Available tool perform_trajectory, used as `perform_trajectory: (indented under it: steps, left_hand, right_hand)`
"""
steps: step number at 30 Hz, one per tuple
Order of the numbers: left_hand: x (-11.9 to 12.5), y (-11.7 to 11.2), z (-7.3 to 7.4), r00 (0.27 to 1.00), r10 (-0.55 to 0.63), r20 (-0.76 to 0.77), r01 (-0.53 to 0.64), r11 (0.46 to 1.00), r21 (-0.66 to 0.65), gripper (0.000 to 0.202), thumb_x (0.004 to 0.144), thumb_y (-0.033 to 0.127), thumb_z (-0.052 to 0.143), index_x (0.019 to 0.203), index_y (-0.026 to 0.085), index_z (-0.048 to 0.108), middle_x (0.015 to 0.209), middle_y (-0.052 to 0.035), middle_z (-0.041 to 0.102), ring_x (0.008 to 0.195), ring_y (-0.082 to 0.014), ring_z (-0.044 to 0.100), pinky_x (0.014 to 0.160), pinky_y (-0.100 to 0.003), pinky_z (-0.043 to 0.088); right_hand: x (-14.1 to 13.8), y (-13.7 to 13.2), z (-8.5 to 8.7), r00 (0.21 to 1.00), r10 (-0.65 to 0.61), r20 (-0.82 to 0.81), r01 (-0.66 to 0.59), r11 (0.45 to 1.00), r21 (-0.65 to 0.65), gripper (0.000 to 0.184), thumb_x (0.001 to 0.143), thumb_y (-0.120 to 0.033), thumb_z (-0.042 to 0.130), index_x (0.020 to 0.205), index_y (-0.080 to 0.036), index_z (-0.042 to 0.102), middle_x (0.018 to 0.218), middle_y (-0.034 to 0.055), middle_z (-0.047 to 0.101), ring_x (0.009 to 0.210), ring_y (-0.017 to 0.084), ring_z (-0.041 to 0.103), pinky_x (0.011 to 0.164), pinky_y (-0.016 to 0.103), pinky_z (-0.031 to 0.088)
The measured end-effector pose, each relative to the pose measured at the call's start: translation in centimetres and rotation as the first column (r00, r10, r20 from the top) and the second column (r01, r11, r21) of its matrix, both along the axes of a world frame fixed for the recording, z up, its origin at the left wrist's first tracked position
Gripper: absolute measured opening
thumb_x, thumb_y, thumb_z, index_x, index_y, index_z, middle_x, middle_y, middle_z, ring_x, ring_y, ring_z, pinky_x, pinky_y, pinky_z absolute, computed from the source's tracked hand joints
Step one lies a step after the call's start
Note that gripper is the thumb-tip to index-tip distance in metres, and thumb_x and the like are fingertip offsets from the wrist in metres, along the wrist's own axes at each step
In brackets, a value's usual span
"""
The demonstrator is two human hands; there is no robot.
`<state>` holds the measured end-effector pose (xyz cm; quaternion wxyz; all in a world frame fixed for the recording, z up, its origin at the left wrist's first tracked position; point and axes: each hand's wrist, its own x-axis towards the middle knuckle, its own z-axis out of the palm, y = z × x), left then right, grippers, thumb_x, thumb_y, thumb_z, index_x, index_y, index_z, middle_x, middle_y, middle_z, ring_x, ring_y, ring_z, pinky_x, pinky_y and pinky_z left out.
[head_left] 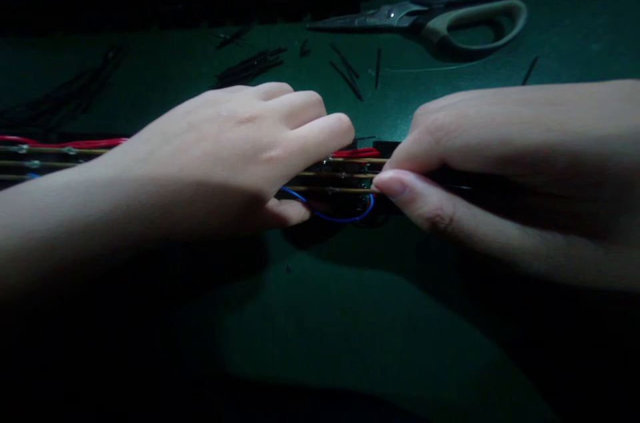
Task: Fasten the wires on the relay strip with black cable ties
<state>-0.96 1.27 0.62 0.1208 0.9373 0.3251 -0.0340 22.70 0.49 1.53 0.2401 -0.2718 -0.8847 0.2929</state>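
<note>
Left hand [260, 136] grips dark strip [345, 182] carrying red wires [80, 143].

The widest passage is the near side of the green table [345, 316], where bare surface shows below both hands; its outer parts lie in shadow and cannot be judged. Between the left hand [250, 136] and right hand [435, 149] a narrow gap remains — crossed by thin rods [353, 175] and, along its near edge, a looping blue wire [345, 218]. Beyond the gap, loose black strips [377, 68] and scissors [425, 19] obstruct the far side.
</note>
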Motion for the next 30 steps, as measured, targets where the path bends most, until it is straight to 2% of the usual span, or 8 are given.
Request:
perform_trajectory:
  steps: [4,9,13,18,22,30]
  left_hand:
    - [0.51,-0.25,0.06,0.996,-0.076,-0.053,0.083,0.988,0.13,0.036,0.083,0.037,0.055,0.114,0.02,0.048,0.103,-0.005,0.058,0.091,-0.0269,0.061,0.074,-0.043,0.055]
    - [0.66,-0.31,-0.06,0.997,-0.048,-0.054,0.055,0.991,0.123,0.031,0.084,0.036,0.055,0.111,0.021,0.049,0.102,-0.0052,0.06,0.091,-0.0255,0.062,0.075,-0.04,0.055]
    - [0.65,-0.2,-0.36,0.998,-0.059,0.001,0.058,0.988,0.141,0.028,0.084,0.038,0.053,0.107,0.021,0.052,0.1,-0.0064,0.062,0.088,-0.0267,0.063,0.073,-0.04,0.054]
    - [0.69,-0.15,-0.42,0.998,-0.061,0.014,0.059,0.988,0.146,0.032,0.082,0.041,0.055,0.107,0.021,0.055,0.097,-0.0052,0.063,0.086,-0.025,0.063,0.073,-0.037,0.052]
    - [0.8,-0.29,-0.18,0.999,-0.038,-0.017,0.04,0.989,0.14,0.032,0.084,0.043,0.056,0.108,0.022,0.055,0.097,-0.0038,0.063,0.086,-0.0222,0.063,0.075,-0.033,0.051]
    - [0.66,-0.32,-0.26,0.998,-0.07,-0.005,0.069,0.98,0.187,0.032,0.085,0.044,0.055,0.107,0.021,0.053,0.099,-0.0057,0.063,0.085,-0.0249,0.063,0.071,-0.035,0.051]
  right_hand:
    - [0.04,-0.48,0.32,0.992,-0.086,0.092,0.088,0.996,-0.018,0.022,0.093,-0.024,0.056,0.071,-0.023,0.06,0.062,-0.0033,0.052,0.056,0.01,0.047,0.056,0.029,0.035]
    - [0.21,-0.39,0.37,0.994,-0.038,0.098,0.042,0.999,-0.034,0.024,0.095,-0.028,0.054,0.072,-0.022,0.059,0.063,-0.0029,0.053,0.056,0.01,0.049,0.056,0.027,0.038]
    - [0.33,0.0,0.23,1.0,-0.005,0.03,0.007,0.997,-0.071,0.021,0.093,-0.025,0.057,0.072,-0.021,0.059,0.062,-0.0038,0.054,0.054,0.008,0.049,0.053,0.025,0.038]
    - [0.64,-0.21,0.7,0.998,-0.057,-0.025,0.054,0.993,-0.108,0.012,0.089,-0.018,0.055,0.081,-0.021,0.062,0.073,-0.0032,0.065,0.063,0.009,0.057,0.055,0.023,0.044]
    - [0.71,-0.35,0.97,0.995,-0.071,-0.075,0.06,0.989,-0.139,0.019,0.087,-0.009,0.051,0.09,-0.022,0.064,0.08,-0.0034,0.067,0.069,0.008,0.062,0.062,0.02,0.049]
    - [0.43,0.24,0.52,0.993,-0.103,-0.059,0.093,0.984,-0.152,0.016,0.089,-0.012,0.054,0.091,-0.022,0.067,0.082,-0.0012,0.07,0.071,0.011,0.064,0.065,0.022,0.052]
